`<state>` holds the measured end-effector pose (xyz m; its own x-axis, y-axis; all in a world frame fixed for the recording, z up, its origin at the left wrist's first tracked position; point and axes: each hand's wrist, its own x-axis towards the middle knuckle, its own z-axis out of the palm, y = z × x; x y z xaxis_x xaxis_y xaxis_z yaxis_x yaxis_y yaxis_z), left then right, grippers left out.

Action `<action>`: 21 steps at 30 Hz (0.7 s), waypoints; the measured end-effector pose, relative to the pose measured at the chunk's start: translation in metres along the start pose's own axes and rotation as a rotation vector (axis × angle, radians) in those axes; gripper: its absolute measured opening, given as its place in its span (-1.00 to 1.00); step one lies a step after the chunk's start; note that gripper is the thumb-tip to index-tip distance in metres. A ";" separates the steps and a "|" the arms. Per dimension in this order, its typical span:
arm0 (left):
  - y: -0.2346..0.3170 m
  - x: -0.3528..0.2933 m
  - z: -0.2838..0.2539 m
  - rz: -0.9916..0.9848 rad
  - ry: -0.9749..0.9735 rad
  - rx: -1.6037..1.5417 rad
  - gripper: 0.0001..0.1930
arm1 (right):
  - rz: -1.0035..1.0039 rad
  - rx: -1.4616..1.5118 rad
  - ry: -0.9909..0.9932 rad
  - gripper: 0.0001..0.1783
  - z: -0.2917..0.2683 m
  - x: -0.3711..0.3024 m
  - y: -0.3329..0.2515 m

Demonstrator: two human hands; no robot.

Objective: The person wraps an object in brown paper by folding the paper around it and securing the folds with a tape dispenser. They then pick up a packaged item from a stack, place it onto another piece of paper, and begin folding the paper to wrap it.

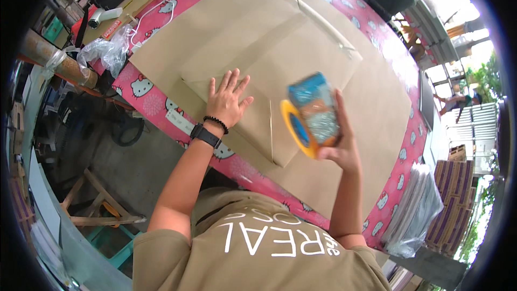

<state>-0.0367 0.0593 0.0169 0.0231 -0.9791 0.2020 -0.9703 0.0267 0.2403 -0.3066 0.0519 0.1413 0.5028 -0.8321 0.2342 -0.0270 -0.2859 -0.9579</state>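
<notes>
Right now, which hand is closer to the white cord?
Left. The left hand is on the brown paper, pictured below and right of the white cord; the right hand is farther right, holding a tape roll.

We count one left hand [228,101], one right hand [348,144], one tape dispenser [314,112], one folded brown paper parcel [264,70], one larger brown sheet [377,124], one pink patterned table cover [237,167], one dark wristwatch [205,136] and one beaded bracelet [216,123].

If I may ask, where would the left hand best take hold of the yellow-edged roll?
I'd probably pinch the yellow ring of the roll from the left: it faces the left hand, while the right hand grips from the right.
</notes>
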 end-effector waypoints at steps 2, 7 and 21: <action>-0.012 0.011 -0.003 0.060 -0.067 0.022 -0.45 | -0.040 -0.062 -0.022 0.18 0.032 0.036 -0.006; -0.040 0.046 0.003 0.154 0.002 0.038 -0.45 | -0.176 -0.080 -0.047 -0.03 0.051 0.056 0.050; -0.026 0.066 -0.083 -0.395 -0.440 -1.321 -0.55 | -0.157 -0.159 -0.166 -0.08 0.049 0.065 0.050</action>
<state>0.0099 0.0105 0.1033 -0.0788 -0.9414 -0.3280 0.0144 -0.3301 0.9438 -0.2324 0.0069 0.1009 0.6458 -0.6861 0.3348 -0.0663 -0.4872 -0.8707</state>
